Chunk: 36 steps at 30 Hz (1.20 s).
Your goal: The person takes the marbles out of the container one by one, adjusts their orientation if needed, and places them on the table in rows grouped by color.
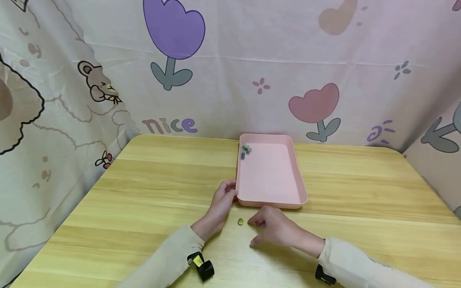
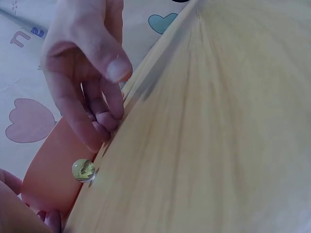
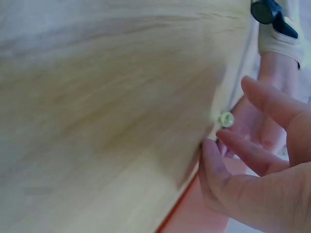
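A clear glass marble [image 1: 240,221] with a yellow-green swirl lies on the wooden table in front of a pink tray [image 1: 271,205]. My right hand [image 1: 275,227] is just right of the marble, thumb and forefinger spread apart and holding nothing. In the right wrist view the marble [image 3: 226,119] shows beyond the tip of the forefinger. My left hand [image 1: 220,204] touches the outer left wall of the tray near its front corner with its fingertips. Inside the tray, at the far left, several yellow and blue marbles [image 1: 246,149] sit clustered in a flower-like shape.
The wooden table [image 1: 173,180] extends to both sides of the tray. A printed cloth [image 1: 230,80] hangs behind its far edge and along both sides. A dark wrist camera [image 1: 205,270] is strapped over the left sleeve.
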Tool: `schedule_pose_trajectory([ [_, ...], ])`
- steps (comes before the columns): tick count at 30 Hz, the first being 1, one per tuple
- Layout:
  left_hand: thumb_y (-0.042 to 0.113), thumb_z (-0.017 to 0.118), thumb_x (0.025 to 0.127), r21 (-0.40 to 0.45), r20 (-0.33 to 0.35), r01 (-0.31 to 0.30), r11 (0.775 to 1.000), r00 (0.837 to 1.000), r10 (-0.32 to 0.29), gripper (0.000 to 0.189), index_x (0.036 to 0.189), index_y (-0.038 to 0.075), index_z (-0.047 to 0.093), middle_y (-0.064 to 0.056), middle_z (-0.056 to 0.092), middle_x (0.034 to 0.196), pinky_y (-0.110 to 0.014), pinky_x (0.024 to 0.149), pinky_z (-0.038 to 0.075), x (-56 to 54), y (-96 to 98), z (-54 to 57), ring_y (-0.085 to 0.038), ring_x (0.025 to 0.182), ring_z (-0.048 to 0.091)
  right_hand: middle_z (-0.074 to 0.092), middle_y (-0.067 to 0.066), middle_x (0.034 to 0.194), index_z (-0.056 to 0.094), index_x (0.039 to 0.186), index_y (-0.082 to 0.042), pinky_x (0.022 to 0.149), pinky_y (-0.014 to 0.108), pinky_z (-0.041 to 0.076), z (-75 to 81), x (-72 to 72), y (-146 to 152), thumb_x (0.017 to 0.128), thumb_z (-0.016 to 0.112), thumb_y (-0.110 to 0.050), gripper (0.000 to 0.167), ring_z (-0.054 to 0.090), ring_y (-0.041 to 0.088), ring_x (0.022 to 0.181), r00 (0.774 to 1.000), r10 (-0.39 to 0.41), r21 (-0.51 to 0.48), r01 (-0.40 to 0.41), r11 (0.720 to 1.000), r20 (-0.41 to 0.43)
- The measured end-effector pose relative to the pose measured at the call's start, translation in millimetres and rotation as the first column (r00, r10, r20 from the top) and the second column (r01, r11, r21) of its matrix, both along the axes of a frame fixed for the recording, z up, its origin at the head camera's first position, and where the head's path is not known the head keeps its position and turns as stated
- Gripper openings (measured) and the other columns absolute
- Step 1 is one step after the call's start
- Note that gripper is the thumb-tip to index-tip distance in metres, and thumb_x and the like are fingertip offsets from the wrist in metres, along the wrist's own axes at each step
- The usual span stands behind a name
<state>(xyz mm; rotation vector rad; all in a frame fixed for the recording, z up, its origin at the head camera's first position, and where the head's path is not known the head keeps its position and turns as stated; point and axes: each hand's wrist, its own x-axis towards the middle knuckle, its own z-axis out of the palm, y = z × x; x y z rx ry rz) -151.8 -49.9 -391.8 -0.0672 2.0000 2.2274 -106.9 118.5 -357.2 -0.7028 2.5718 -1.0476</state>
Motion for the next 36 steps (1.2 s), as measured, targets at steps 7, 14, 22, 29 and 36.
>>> schedule_pose_trajectory([
  [7, 0.002, 0.044, 0.094, -0.003, 0.006, 0.008, 1.0, 1.0, -0.008, 0.042, 0.134, -0.009, 0.039, -0.023, 0.044, 0.135, -0.043, 0.104, 0.039, 1.1, -1.8, 0.0, -0.034, 0.124, 0.043, 0.066, 0.003, 0.095, 0.072, 0.105, 0.002, 0.076, 0.036, 0.052, 8.6, 4.1, -5.3, 0.065, 0.087, -0.013, 0.045, 0.059, 0.021, 0.087, 0.998, -0.006, 0.011, 0.005, 1.0, 0.061],
  [14, 0.001, 0.045, 0.093, -0.009, -0.003, -0.002, 1.0, 1.0, 0.002, 0.041, 0.133, -0.01, 0.041, -0.023, 0.046, 0.133, -0.043, 0.102, 0.04, 2.1, -0.6, -0.4, -0.033, 0.121, 0.045, 0.062, 0.0, 0.087, 0.071, 0.106, 0.0, 0.068, 0.028, 0.047, 20.6, 8.3, -7.4, 0.076, 0.081, -0.019, 0.037, 0.054, 0.015, 0.079, 0.999, -0.013, -0.078, 0.009, 0.997, -0.052],
  [22, 0.001, 0.046, 0.093, -0.016, 0.013, -0.012, 1.0, 1.0, 0.012, 0.041, 0.133, -0.008, 0.042, -0.022, 0.048, 0.132, -0.042, 0.102, 0.041, 1.0, -0.7, -2.0, -0.032, 0.121, 0.046, 0.06, -0.003, 0.082, 0.072, 0.103, -0.003, 0.065, 0.026, 0.05, 43.8, -2.0, 2.9, 0.078, 0.079, -0.016, 0.029, 0.054, 0.012, 0.074, 0.958, -0.139, -0.227, 0.082, 0.971, -0.25],
  [29, 0.0, 0.046, 0.092, -0.024, 0.015, -0.02, 1.0, 1.0, 0.021, 0.041, 0.133, -0.007, 0.044, -0.02, 0.049, 0.131, -0.041, 0.1, 0.043, 0.8, -0.1, -3.3, -0.03, 0.118, 0.048, 0.061, 0.0, 0.083, 0.073, 0.103, -0.004, 0.068, 0.027, 0.049, 57.9, -20.4, 15.1, 0.08, 0.078, -0.009, 0.023, 0.055, 0.015, 0.076, 0.924, -0.263, -0.309, 0.173, 0.935, -0.278],
  [36, 0.0, 0.046, 0.092, -0.021, 0.003, -0.02, 1.0, 1.0, 0.02, 0.041, 0.133, -0.008, 0.043, -0.021, 0.049, 0.131, -0.042, 0.1, 0.043, 1.1, -0.6, -4.5, -0.031, 0.119, 0.048, 0.064, 0.0, 0.087, 0.074, 0.105, -0.005, 0.072, 0.029, 0.051, 65.7, -34.0, 22.1, 0.082, 0.076, -0.012, 0.024, 0.059, 0.016, 0.08, 0.891, -0.342, -0.295, 0.255, 0.921, -0.298],
])
